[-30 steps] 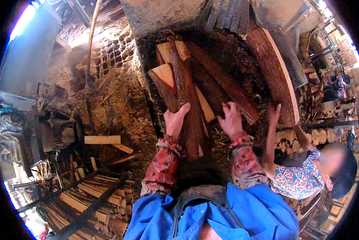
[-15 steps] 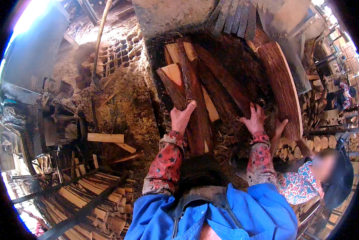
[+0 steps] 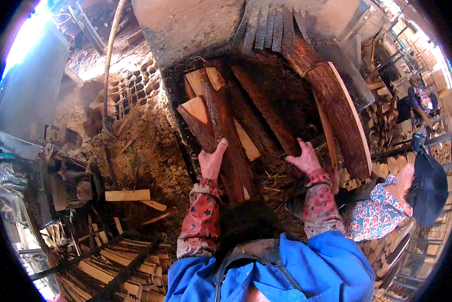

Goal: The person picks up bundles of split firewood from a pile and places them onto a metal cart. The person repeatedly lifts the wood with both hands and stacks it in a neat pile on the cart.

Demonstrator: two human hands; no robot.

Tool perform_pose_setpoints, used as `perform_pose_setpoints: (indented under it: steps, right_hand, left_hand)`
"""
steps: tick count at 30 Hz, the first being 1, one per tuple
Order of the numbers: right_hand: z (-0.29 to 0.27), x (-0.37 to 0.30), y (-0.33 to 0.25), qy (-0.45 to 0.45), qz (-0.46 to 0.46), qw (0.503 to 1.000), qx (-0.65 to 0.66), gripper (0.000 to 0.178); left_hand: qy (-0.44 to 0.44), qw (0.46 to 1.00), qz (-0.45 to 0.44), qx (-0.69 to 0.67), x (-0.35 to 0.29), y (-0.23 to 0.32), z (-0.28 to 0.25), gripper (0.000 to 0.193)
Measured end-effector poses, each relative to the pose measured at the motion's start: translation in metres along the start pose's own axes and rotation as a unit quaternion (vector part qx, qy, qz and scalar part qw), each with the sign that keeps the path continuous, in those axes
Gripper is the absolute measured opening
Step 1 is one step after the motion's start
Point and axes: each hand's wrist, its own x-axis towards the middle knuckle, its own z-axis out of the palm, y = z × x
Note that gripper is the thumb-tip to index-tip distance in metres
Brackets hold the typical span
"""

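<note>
My left hand is closed round a long bark-covered wood slab, its thumb on top and its other fingers out of sight. A shorter slab with a pale cut face lies against that slab's left side. At the near end of another dark bark slab, my right hand grips with thumb and fingers on either side. Between the two hands a pale split piece shows under the bark slabs.
A co-worker in a patterned top and dark hat is close at my right, beside a large curved bark slab. Stacked split wood fills the lower left. A pole leans near a crumbled sawdust-coloured mound.
The view has shifted, so the slabs sit further left in it. The co-worker's head has turned and their arm has lowered behind the large slab. Both my hands stay on their slabs.
</note>
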Motion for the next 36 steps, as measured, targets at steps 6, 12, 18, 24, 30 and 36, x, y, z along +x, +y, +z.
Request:
perform_pose_setpoints:
  steps: [6, 12, 18, 24, 30, 36]
  right_hand:
    - [0.018, -0.015, -0.011, -0.025, -0.087, 0.974, 0.209, 0.085]
    - [0.040, -0.060, -0.090, -0.065, -0.077, 0.880, 0.464, 0.078]
    - [0.056, -0.054, -0.132, 0.046, -0.176, 0.957, 0.228, 0.083]
    - [0.020, -0.035, -0.123, 0.055, -0.241, 0.955, 0.162, 0.064]
    - [-0.008, 0.053, -0.068, 0.220, -0.159, 0.962, 0.004, 0.057]
    - [0.012, 0.129, -0.048, 0.158, -0.074, 0.972, -0.155, 0.052]
  left_hand:
    - [-0.020, 0.999, 0.029, 0.023, 0.007, -0.025, -0.008, 0.059]
    - [-0.028, 0.999, 0.022, 0.036, 0.012, -0.026, -0.009, 0.060]
    - [-0.024, 0.998, 0.013, 0.061, 0.018, -0.030, -0.005, 0.060]
    - [-0.034, 0.998, 0.043, -0.010, 0.009, -0.005, 0.000, 0.063]
    - [-0.030, 0.999, 0.011, 0.015, 0.005, 0.021, 0.006, 0.062]
    - [-0.007, 1.000, 0.008, -0.021, 0.037, -0.016, 0.003, 0.059]
